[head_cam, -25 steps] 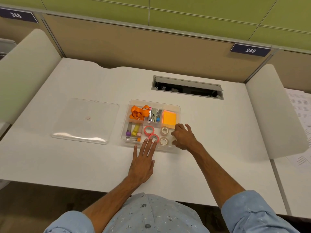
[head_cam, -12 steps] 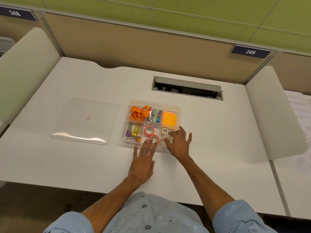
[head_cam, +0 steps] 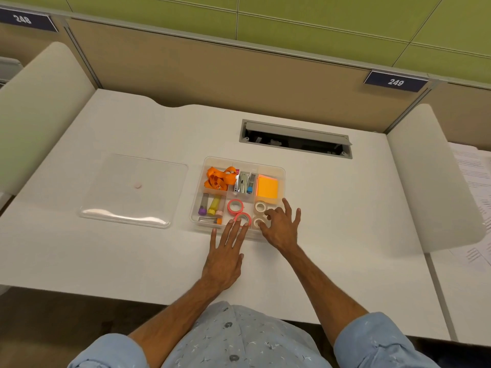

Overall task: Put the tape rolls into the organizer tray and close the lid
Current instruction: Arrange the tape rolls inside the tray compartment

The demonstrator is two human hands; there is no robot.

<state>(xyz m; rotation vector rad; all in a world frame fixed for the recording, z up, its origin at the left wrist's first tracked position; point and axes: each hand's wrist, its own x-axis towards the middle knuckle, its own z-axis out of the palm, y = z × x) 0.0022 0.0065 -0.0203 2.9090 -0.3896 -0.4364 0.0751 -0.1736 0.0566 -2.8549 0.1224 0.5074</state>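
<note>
Head view: our right hand (head_cam: 280, 229), fingers spread and loose, touches the near white tape roll (head_cam: 258, 222); our left hand (head_cam: 224, 257) lies flat, fingertips at a pink tape roll (head_cam: 243, 218). All four rolls sit in the organizer tray (head_cam: 282, 172); lid (head_cam: 134, 191) lies apart, left.

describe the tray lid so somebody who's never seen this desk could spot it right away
On the white desk, look left of the clear organizer tray full of stationery. The lid lies flat there, apart from the tray, and neither hand touches it. It is a see-through rounded rectangle with one small round pinkish dot near its middle, and nothing lies on it.
</note>
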